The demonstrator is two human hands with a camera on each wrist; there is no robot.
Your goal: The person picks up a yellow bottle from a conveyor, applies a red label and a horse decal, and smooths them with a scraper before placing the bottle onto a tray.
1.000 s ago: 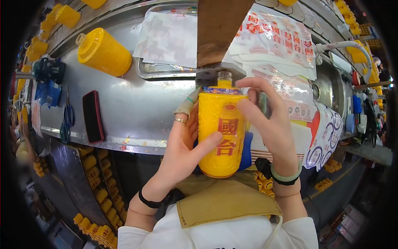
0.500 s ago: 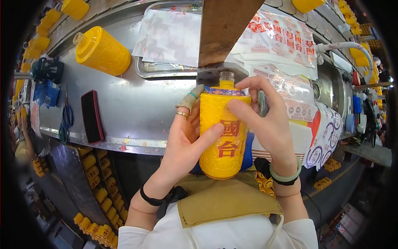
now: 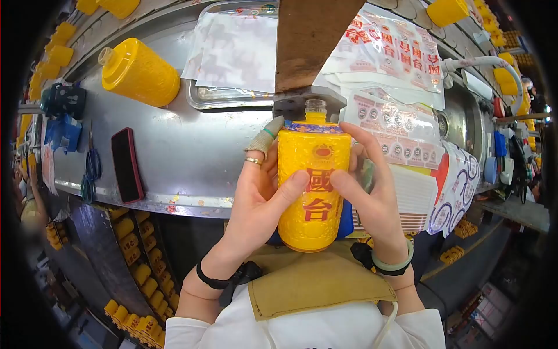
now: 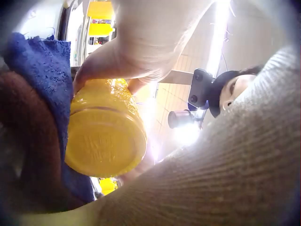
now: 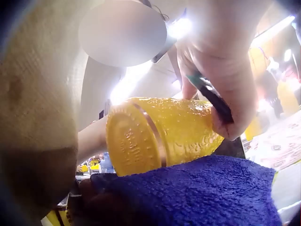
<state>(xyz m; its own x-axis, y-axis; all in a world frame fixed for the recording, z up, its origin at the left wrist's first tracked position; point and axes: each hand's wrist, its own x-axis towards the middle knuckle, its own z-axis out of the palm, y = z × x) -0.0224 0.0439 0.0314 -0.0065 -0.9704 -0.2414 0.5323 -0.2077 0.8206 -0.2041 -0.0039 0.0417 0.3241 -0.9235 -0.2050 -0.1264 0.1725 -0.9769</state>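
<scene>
A yellow glass bottle (image 3: 311, 230) with red characters on its front stands neck-up in the head view, between both hands. A blue patterned band (image 3: 317, 127) runs along its shoulder. My left hand (image 3: 253, 198) grips the left side, thumb on the front; a cloth cover (image 3: 261, 141) sheathes one finger, its tip at the band. My right hand (image 3: 378, 198) holds the other side, thumb on the front beside the characters and forefinger at the shoulder's right end. Under the bottle, a blue cloth (image 5: 202, 188) shows in the right wrist view. The bottle's base (image 4: 106, 143) faces the left wrist camera.
A brown post (image 3: 299, 46) with a dark metal block (image 3: 290, 106) rises just beyond the bottle's neck. Another yellow bottle (image 3: 145, 72), a phone (image 3: 127, 166) and scissors (image 3: 91, 168) lie to the left. Printed sticker sheets (image 3: 395, 49) cover the right side; a tray (image 3: 232, 99) holds white sheets.
My right hand has come down along the bottle's right side, its thumb now lower, on the front by the characters. The bottle has turned slightly; my left hand keeps its grip.
</scene>
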